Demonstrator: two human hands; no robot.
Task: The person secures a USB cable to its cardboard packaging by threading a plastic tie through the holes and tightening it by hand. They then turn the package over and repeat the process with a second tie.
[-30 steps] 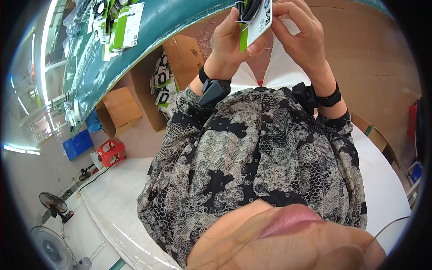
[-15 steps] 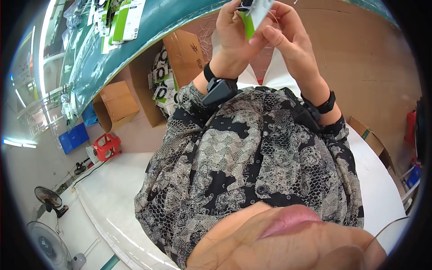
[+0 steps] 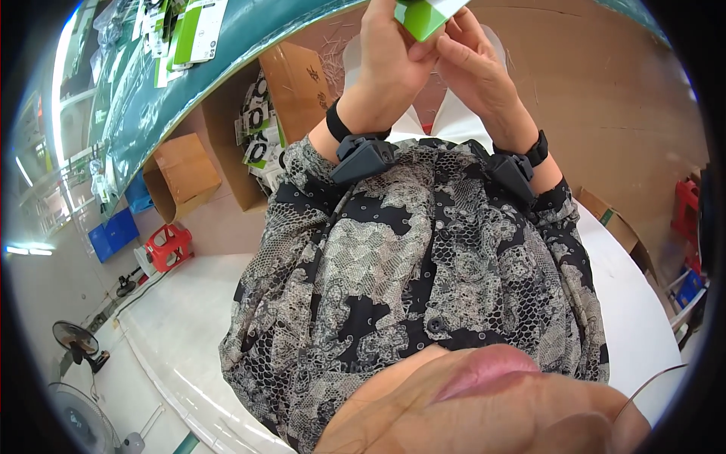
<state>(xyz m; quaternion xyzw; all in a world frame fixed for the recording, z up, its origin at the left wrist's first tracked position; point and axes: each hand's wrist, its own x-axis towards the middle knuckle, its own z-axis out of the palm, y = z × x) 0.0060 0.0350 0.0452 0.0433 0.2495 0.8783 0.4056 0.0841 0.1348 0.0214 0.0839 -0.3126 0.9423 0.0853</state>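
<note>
At the top edge, my left hand is closed on a green and white packaging card, whose upper part runs out of the picture. The card slants, with a green corner pointing down between my hands. My right hand is close against the card's lower right side, its thumb and fingers bent together near my left fingertips. Whatever lies between those right fingers is too small to make out. Each wrist wears a black strap with a dark device.
More green and white cards lie on the teal-covered table at upper left. Below its edge, an open carton holds several carded items with black rings. A smaller box, a red stool and fans stand left.
The card has turned so that more of its green face shows. Both hands have shifted slightly left, and the right fingers have curled in closer together.
</note>
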